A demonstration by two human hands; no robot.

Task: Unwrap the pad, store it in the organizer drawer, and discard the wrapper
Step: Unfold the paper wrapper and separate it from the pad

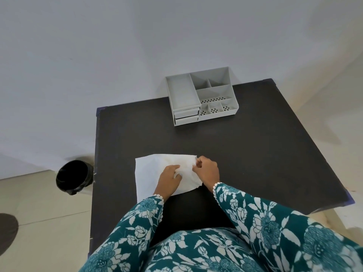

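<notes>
While both hands work at the white wrapper [157, 169] near the front of the dark table [255, 154], the task looks to be at its first step: the unwrapping is under way and nothing has been stored or thrown out yet. The left hand [169, 179] lies on the wrapper with its fingers curled into a crumpled fold at the middle, and the right hand [207, 170] pinches the wrapper's raised right edge between thumb and fingers, closed tightly on it. The sheet lies partly spread flat to the left and bunched between the hands. I cannot tell the pad apart from the wrapper here; it is either hidden in the folds or under the hands.

Still to do, by my reading: free the pad, open a drawer, place the pad inside, and drop the wrapper in the bin. The grey organizer [200, 95] stands at the far edge of the table, well apart from the hands, and both of its small drawers [186, 115] at its left front appear closed, so one must be pulled out first. The black-lined bin [73, 176] sits on the floor beside the table's left side. Nothing lies on the table between the hands and the organizer.
</notes>
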